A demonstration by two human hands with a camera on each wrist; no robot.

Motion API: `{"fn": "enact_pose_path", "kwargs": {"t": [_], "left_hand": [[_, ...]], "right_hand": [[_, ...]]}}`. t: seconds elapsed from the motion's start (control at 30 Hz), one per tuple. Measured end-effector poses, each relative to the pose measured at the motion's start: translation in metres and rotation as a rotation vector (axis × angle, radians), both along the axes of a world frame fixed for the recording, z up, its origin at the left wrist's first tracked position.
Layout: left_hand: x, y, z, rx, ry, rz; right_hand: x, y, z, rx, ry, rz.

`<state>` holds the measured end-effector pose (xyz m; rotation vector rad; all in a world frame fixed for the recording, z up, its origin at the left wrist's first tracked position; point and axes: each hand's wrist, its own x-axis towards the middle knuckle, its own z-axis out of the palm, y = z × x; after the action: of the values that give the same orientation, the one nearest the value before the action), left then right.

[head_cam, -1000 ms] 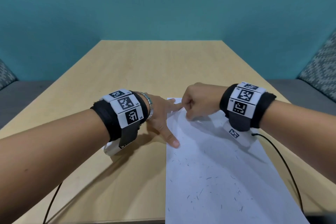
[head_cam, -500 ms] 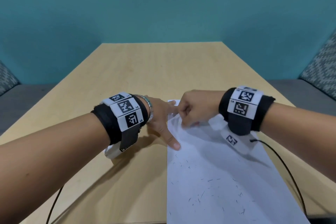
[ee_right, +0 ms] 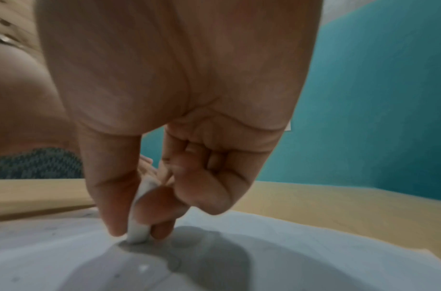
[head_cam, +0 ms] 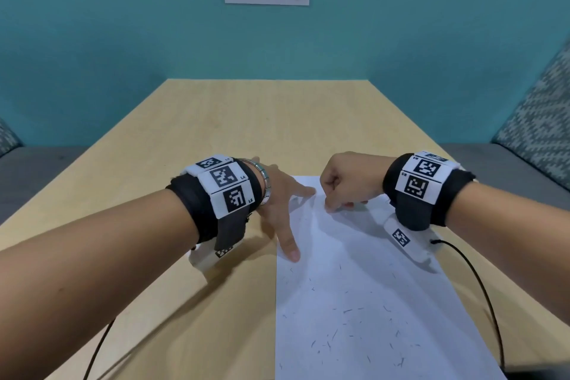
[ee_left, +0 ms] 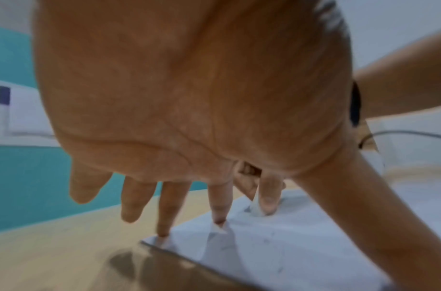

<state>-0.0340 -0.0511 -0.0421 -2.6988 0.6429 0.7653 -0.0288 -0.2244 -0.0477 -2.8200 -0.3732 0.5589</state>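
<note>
Right grip (ee_right: pixel 179 98) pinches eraser (ee_right: pixel 138 234), tip touching paper (ee_right: pixel 264 256).

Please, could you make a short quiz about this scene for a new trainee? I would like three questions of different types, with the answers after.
1. True or false: the left hand presses the sheet of paper with spread fingers.
2. Choose one: the right hand pinches A) a pencil, B) a small white eraser, C) scissors.
3. Short answer: which end of the sheet does the eraser touch, the end near the person or the far end?
Key: 1 true; 2 B; 3 the far end.
</note>
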Motion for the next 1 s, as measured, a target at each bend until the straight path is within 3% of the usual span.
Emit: {"fn": "enact_pose_path", "kwargs": {"t": [0.23, 0.4, 0.53, 0.67, 0.83, 1.0], "left_hand": [[-0.003, -0.009, -0.004, -0.215, 0.115, 0.112], [-0.002, -0.011, -0.006, -0.166, 0.089, 0.051], [0.001, -0.013, -0.007, -0.178, 0.104, 0.026], [0.0, -0.015, -0.004, -0.117, 0.072, -0.016], [0.002, -0.014, -0.008, -0.161, 0.106, 0.007], [0.004, -0.012, -0.01, -0.097, 0.076, 0.001]], "right_hand": [[0.0, -0.004, -0.003, 0.017, 0.003, -0.007], [0.005, -0.002, -0.006, 0.009, -0.072, -0.026], [-0.005, 0.008, -0.011, 0.059, 0.031, 0.091], [0.013, 0.002, -0.008, 0.013, -0.124, -0.006], [-0.004, 0.008, -0.008, 0.065, 0.085, 0.123], [0.003, 0.003, -0.006, 0.027, -0.086, 0.031]]}}
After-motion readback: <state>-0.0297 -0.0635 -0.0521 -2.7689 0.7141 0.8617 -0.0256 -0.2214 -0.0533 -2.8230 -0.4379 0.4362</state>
